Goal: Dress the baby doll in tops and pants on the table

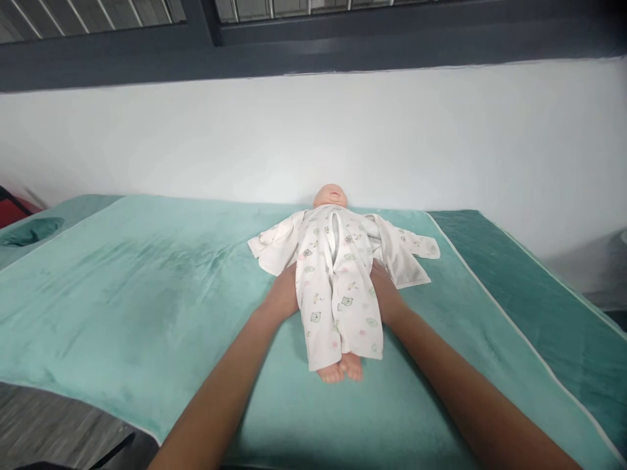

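A baby doll [330,194] lies on its back on the bed, its head by the wall and its bare feet [341,369] toward me. White printed baby pants [337,297] cover its trunk and legs, reaching up close to the chin. Beneath them a white baby shirt [281,240] spreads out to both sides with its sleeves apart. My left hand [287,288] goes under the left edge of the pants, beside the doll. On the other side my right hand [384,287] reaches under the right edge. Cloth hides the fingers of both hands, so their grip cannot be seen.
A light green plush cover [147,294] lies over the bed, with a darker green strip [519,281] at the right. Behind it rises a white wall [196,143] below a dark window frame [343,49]. Something red [12,212] shows at the far left.
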Available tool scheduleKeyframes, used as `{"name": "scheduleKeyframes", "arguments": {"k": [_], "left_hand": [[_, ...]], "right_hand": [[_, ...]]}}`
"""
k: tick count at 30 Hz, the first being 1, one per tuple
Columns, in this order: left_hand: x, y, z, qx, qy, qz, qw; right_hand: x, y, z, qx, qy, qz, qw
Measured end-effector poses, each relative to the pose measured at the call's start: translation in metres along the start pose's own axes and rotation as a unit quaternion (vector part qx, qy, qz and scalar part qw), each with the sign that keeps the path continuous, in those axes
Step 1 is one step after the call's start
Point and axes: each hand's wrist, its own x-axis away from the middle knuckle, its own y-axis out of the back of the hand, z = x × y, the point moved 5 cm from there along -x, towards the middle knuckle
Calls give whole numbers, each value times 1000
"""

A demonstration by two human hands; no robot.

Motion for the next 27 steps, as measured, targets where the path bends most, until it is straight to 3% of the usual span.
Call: {"name": "scheduleKeyframes", "arguments": {"k": [5,9,12,17,22,27], "left_hand": [[-8,-1,6,64,31,-9,997],[-8,-1,7,89,6,-10,996],[-10,0,7,78,9,-30,996],[-12,2,14,-11,28,-70,997],[7,9,14,-172,-69,-100,978],[27,12,14,-226,-106,-75,966]], "right_hand": [[-17,1,-4,-41,-73,-38,996],[-7,3,2,-128,-32,-10,991],[5,0,0,-155,-43,13,987],[6,0,-2,-168,-42,9,985],[3,8,1,-167,-14,7,986],[20,11,4,-67,37,53,996]]}}
